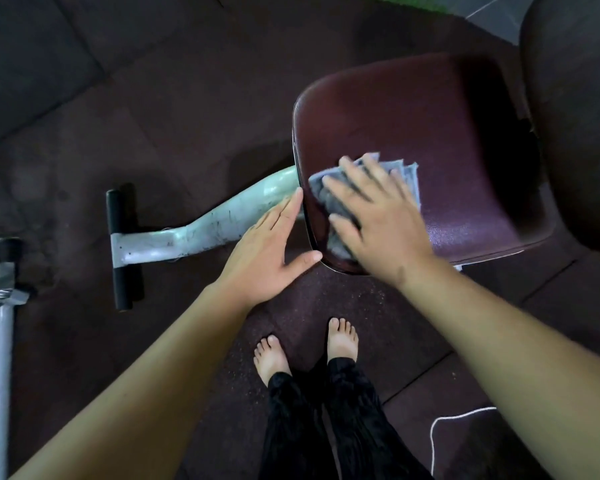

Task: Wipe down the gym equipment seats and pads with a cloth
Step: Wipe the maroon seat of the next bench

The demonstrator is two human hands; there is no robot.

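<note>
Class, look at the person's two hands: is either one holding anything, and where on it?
The right hand presses flat on the grey cloth, covering its near part against the seat. The left hand grips nothing; it rests against the seat's edge.

Both arms outstretched, left hand (269, 249) and right hand (378, 220) flat, palms down.

Right hand (378, 223) presses grey cloth (404, 176) flat on maroon seat (447, 133); left hand (267, 251) touches its edge.
</note>
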